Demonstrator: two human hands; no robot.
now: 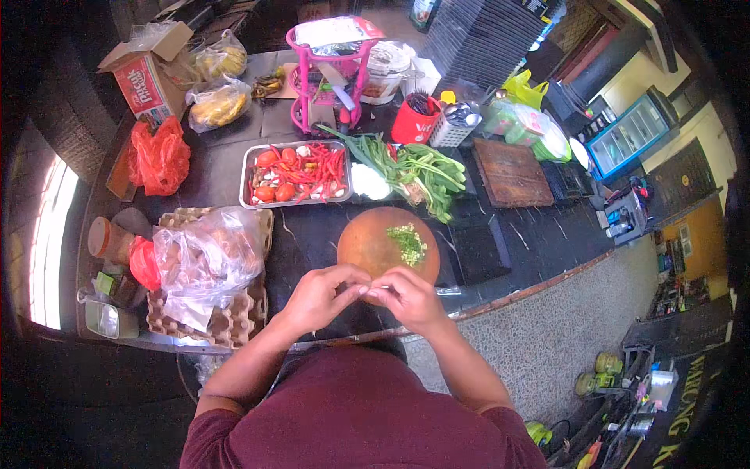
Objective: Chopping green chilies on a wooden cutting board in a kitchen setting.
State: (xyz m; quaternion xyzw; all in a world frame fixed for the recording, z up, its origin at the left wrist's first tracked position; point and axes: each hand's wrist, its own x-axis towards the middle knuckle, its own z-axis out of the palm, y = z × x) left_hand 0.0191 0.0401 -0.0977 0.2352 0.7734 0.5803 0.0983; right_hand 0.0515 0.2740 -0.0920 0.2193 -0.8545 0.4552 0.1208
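Note:
My left hand (319, 297) and my right hand (412, 300) meet fingertip to fingertip over the near edge of a round wooden chopping board (363, 240). Between the fingertips is a small pale piece, too small to name. Chopped green onion (408, 243) lies on the right half of the board. Behind the board, a bunch of leafy greens (433, 176) rests beside something bright white (369, 180). To the left of these stands a clear plastic tray (246, 176) with red chillies (310, 167), tomatoes (265, 194) and what look like garlic cloves.
Egg cartons (234, 316) under a plastic bag (211, 246) stand at left, near a red bag (159, 155). A pink rack (303, 76), a red cutlery holder (416, 120) and a white basket (448, 133) stand behind. A rectangular wooden board (511, 173) lies at right.

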